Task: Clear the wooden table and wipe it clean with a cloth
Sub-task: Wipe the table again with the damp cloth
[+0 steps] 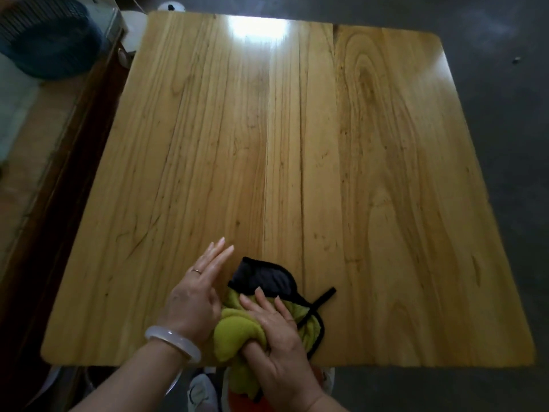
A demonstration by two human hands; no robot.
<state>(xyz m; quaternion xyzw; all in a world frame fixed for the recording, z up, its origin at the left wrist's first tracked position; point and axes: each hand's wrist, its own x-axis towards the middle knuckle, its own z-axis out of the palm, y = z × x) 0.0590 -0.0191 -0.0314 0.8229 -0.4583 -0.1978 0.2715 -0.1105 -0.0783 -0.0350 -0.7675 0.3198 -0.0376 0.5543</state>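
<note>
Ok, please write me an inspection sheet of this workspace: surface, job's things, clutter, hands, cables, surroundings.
Surface: wooden table, pale planks with bright glare at the far edge; no items on it apart from the cloth.
Job's things: green cloth with black trim and one dark side, bunched at the near edge, partly hanging off.
Clutter: nothing seen.
Hands: left hand open, fingers straight, beside the cloth; it wears a ring and a pale bangle. Right hand presses on the cloth, thumb tucked into the fabric.
Cables: nothing seen.
Surroundings: dark floor to the right; dark blue basket on a bench at far left.
</note>
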